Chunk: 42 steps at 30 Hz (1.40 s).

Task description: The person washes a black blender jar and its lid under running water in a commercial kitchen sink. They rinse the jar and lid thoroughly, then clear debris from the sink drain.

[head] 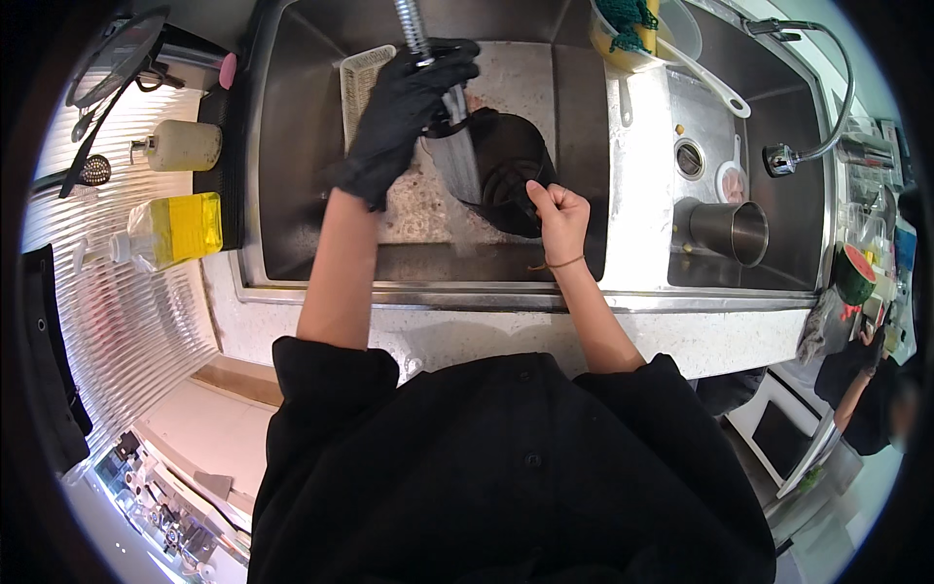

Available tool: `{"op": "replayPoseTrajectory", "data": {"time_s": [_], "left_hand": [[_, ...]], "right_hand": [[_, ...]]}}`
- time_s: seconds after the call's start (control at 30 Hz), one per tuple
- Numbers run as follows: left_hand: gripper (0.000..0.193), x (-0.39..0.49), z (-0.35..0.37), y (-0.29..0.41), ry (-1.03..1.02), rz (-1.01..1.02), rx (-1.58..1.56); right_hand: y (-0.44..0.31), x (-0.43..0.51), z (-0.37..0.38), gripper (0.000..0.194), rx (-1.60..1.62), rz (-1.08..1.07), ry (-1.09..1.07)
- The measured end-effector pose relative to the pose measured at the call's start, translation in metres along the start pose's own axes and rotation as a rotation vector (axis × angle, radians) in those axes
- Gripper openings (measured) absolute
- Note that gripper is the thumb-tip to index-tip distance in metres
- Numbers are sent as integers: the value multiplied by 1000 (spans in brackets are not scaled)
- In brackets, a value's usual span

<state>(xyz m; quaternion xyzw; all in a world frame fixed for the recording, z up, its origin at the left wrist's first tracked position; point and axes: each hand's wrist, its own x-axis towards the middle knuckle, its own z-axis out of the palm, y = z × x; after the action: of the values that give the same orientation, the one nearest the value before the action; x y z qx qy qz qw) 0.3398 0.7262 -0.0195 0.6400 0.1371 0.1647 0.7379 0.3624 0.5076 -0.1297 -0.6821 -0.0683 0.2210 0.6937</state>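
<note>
In a black glove, my left hand [419, 102] is closed around a spray tap head at the end of a coiled metal hose [410, 25]. Water [461, 164] streams from it into a black open vessel [514, 139], tilted over the floor of the left steel sink basin [430, 212]. My bare right hand [563, 217] grips the near rim or handle of that vessel, thumb uppermost; the fingers hide which part. Beside my left hand, partly behind it, lies a cream plastic basket [365, 69].
The right basin holds a steel cup [730, 230] and a small white strainer [731, 181]. A tub with green netting [624, 14] stands on the divider. Left are a soap dispenser [182, 146] and a yellow liquid bottle [182, 230]. Another person [861, 387] stands far right, near a cut watermelon [855, 274].
</note>
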Motion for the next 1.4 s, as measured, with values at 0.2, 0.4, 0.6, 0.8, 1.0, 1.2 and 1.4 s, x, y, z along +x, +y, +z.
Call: {"op": "replayPoseTrajectory", "data": {"time_s": [0.2, 0.4, 0.6, 0.8, 1.0, 1.2, 1.4], "left_hand": [[19, 33, 18, -43, 182, -30, 108], [18, 26, 53, -20, 97, 72, -111], [25, 35, 17, -51, 269, -95, 253], [20, 0, -5, -6, 165, -54, 155], [17, -1, 17, -2, 206, -52, 40], [22, 23, 40, -31, 232, -18, 6], [33, 31, 4, -61, 256, -55, 285]], "right_hand": [[-17, -4, 4, 46, 71, -34, -21], [-17, -6, 3, 43, 233, 173, 98], [-6, -12, -5, 37, 301, 164, 48], [-13, -17, -10, 39, 229, 83, -10], [-15, -16, -2, 37, 189, 72, -68], [-16, -16, 1, 35, 316, 204, 62], [-25, -10, -2, 30, 402, 317, 37]]}}
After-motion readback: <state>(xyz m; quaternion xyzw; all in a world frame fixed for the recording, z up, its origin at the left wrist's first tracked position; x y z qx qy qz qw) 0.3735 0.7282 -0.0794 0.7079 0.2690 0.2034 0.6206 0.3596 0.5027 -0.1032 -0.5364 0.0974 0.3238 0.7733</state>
